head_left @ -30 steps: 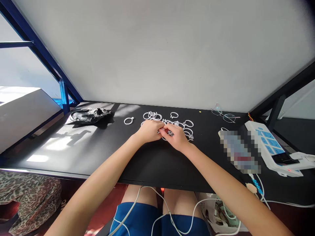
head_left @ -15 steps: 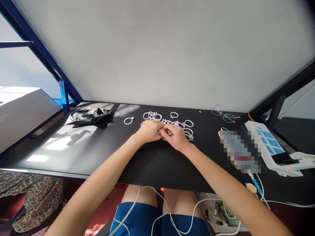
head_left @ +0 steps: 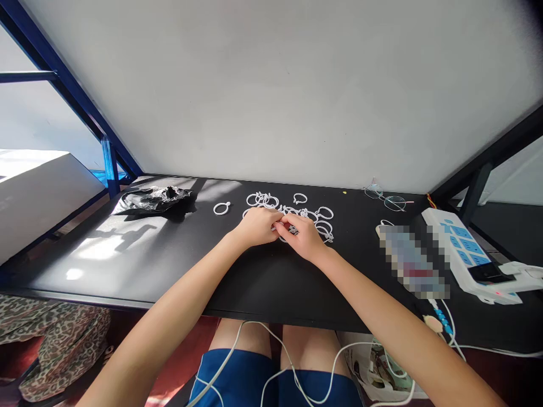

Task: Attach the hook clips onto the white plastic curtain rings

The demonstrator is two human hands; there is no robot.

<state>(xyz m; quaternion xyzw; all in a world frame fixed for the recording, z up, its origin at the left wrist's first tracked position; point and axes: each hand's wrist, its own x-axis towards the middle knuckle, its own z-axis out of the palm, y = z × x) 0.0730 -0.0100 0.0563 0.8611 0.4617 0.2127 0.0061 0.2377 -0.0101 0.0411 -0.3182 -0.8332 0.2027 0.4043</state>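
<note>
My left hand (head_left: 259,226) and my right hand (head_left: 302,233) meet over a cluster of white plastic rings, fingertips pinched together. Between them is a white ring, mostly hidden by the fingers. Each loose ring has a small loop or clip on its rim. Several lie around my hands: linked-looking rings (head_left: 255,199) behind the left hand, a ring (head_left: 325,213) and others by the right hand, and a single ring (head_left: 300,198) farther back. Apart to the left lies one more ring (head_left: 221,209). My palms and fingers cover part of the pile.
A crumpled black plastic bag (head_left: 153,201) lies on the black table (head_left: 178,265) at the left. Eyeglasses (head_left: 394,202), a blurred-out phone (head_left: 411,263) and a white power strip (head_left: 462,249) are on the right. White cables (head_left: 297,376) cross my lap.
My hands stay in nearly the same place, with only slight finger movement. A bright light patch on the table's left front has shrunk. The rings have not visibly moved.
</note>
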